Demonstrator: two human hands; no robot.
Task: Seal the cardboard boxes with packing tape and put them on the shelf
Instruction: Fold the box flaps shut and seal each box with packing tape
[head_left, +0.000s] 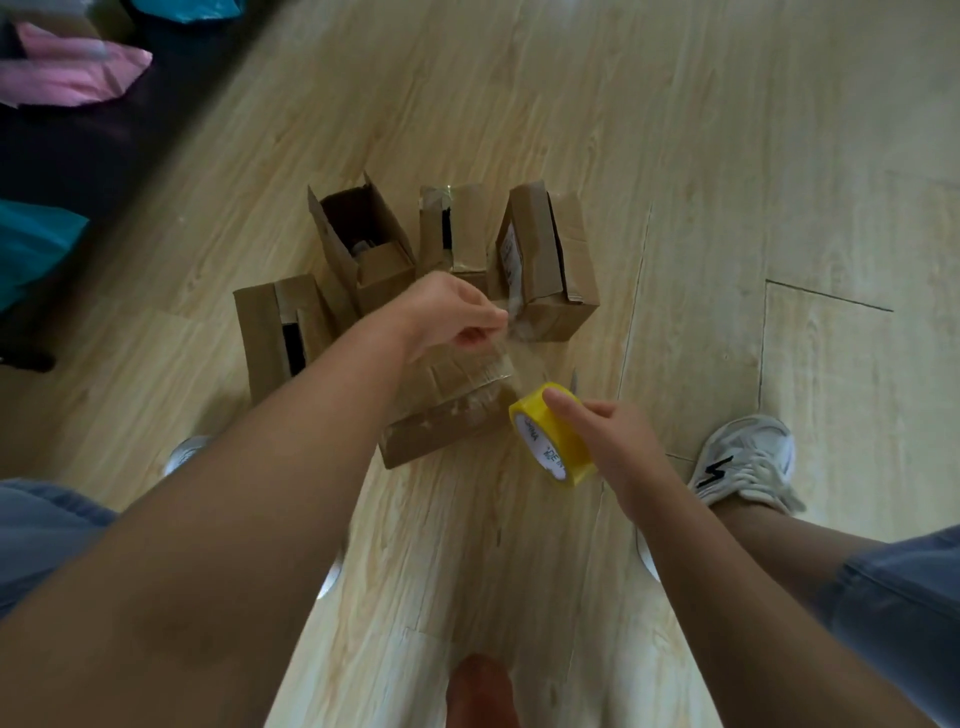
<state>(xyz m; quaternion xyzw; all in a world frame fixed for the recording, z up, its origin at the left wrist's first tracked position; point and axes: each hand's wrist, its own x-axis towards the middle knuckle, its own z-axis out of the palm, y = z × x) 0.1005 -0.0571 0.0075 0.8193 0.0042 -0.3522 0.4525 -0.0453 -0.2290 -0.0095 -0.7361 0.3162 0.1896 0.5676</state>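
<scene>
Right hand (623, 447) curls round the yellow roll (553, 436), thumb laid on its rim, just right of the near box (436, 436). Clear tape (467, 379) runs from the roll up and across that box to the left hand (457, 312), which pinches the free end between thumb and fingertips above the box's far edge. Whether the strip touches the cardboard yet is hard to tell — it looks glossy and a little slack over the top. To do this well, I judge, keep the strip taut and centred on the flap seam. Lower the far end first with some overhang down the side, then smooth back towards the roll so no creases set. Beyond stand four more boxes (358, 249) — one gaping open, the others with flaps loosely shut, apparently all yet to seal. No shelf shows. Pink and teal bags (67, 78) lie far left.
</scene>
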